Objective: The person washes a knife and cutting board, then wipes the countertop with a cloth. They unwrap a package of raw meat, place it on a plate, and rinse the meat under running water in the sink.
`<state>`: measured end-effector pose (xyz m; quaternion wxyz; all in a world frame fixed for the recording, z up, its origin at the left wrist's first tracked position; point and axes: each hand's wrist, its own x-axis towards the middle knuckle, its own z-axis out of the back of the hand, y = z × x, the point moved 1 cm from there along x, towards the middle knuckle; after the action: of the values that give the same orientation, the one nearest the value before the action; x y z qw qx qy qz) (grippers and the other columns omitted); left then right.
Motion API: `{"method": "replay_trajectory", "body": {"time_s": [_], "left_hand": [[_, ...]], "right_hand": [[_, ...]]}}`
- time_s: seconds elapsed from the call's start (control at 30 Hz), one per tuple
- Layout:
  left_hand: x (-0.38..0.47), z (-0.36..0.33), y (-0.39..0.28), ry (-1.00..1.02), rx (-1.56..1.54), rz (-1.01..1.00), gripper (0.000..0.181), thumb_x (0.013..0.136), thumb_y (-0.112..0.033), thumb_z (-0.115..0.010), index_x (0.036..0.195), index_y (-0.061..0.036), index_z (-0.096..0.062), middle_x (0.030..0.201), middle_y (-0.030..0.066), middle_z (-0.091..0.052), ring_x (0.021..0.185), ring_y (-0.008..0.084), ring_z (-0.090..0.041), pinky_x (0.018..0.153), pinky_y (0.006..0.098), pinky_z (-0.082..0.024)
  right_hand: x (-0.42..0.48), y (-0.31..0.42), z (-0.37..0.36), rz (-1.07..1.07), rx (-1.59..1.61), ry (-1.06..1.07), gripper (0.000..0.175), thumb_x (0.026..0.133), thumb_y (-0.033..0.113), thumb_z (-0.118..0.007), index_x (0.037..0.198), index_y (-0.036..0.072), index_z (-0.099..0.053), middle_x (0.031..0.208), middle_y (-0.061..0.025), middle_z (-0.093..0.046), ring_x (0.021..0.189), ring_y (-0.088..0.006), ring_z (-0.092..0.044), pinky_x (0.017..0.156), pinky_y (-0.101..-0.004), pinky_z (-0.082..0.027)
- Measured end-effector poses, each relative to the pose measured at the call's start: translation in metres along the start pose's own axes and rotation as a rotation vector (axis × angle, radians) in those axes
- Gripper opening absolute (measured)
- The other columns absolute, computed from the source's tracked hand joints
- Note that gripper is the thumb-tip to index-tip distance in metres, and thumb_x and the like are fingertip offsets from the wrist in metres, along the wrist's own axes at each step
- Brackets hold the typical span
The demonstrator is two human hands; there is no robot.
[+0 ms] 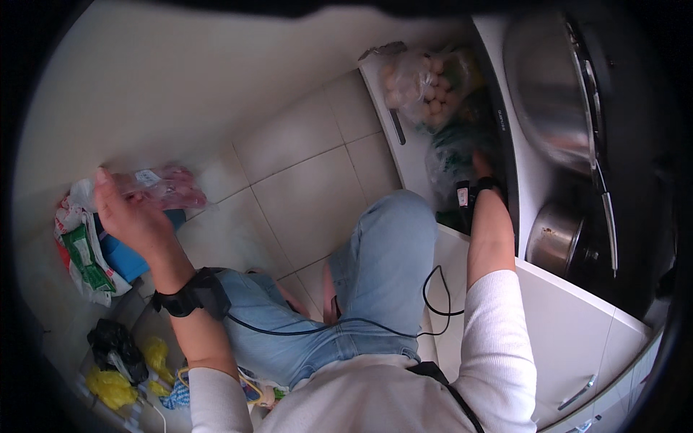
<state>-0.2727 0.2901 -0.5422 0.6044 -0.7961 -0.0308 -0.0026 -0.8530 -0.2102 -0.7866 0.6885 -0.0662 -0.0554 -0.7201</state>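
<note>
My left hand [127, 214] is raised at the left, beside a clear plastic bag of reddish meat [173, 187]. Its fingers are extended and seen edge-on, so whether they grip anything is unclear. My right hand [481, 165] reaches down into an open white drawer [419, 154] under the cooktop, among clear and green plastic bags [452, 151]. Shadow hides its fingertips. Farther back in the drawer lies a clear plastic bag of eggs [427, 89]. A small dark object with a label [463, 196] sits close to my right wrist.
Two steel pots, one large [552, 92] and one small [555, 238], stand on the black cooktop [633, 178] at right. A black cable [379, 323] crosses my lap from the left wrist device [208, 292]. Black [116, 343] and yellow plastic bags [111, 385] are at lower left.
</note>
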Motion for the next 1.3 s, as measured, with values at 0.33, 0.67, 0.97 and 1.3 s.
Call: {"method": "replay_trajectory", "body": {"time_s": [0.33, 0.67, 0.97, 1.3], "left_hand": [[-0.004, 0.008, 0.005, 0.126, -0.054, 0.073, 0.022, 0.094, -0.023, -0.056, 0.091, -0.0022, -0.057, 0.074, -0.0001, -0.053, 0.057, 0.0071, -0.047, 0.049, 0.0215, -0.038], [-0.009, 0.026, 0.011, 0.193, 0.077, 0.127, 0.02, 0.091, -0.019, -0.06, 0.092, 0.0004, -0.057, 0.077, 0.0026, -0.056, 0.062, 0.0088, -0.051, 0.049, 0.0231, -0.04], [-0.059, 0.072, -0.057, 0.736, 0.429, 0.63, 0.029, 0.081, -0.016, -0.069, 0.105, -0.0006, -0.065, 0.081, 0.0036, -0.064, 0.065, 0.0092, -0.056, 0.054, 0.0272, -0.045], [-0.134, 0.061, -0.273, 0.813, 0.6, 0.559, 0.029, 0.08, -0.014, -0.064, 0.108, -0.0089, -0.068, 0.065, 0.0011, -0.059, 0.054, 0.0069, -0.048, 0.052, 0.0252, -0.041]], "right_hand": [[-0.06, 0.083, 0.129, 0.197, -0.301, 0.268, 0.035, 0.086, 0.033, -0.051, 0.1, 0.004, -0.065, 0.105, -0.0203, -0.063, 0.097, -0.0379, -0.06, 0.084, -0.0464, -0.048], [-0.231, 0.316, 0.455, 1.0, 0.667, -0.059, 0.022, 0.081, 0.011, -0.063, 0.101, 0.002, -0.066, 0.105, -0.0158, -0.065, 0.098, -0.0334, -0.062, 0.085, -0.038, -0.05], [-0.281, 0.434, 0.726, 1.557, 0.899, -0.01, 0.042, 0.088, 0.029, -0.058, 0.119, 0.002, -0.056, 0.121, -0.0215, -0.055, 0.115, -0.0382, -0.052, 0.1, -0.0483, -0.038], [-0.28, 0.324, 0.739, 1.409, 0.277, 0.414, 0.027, 0.081, 0.036, -0.062, 0.071, 0.011, -0.06, 0.058, -0.008, -0.059, 0.061, -0.026, -0.061, 0.065, -0.0374, -0.044]]}}
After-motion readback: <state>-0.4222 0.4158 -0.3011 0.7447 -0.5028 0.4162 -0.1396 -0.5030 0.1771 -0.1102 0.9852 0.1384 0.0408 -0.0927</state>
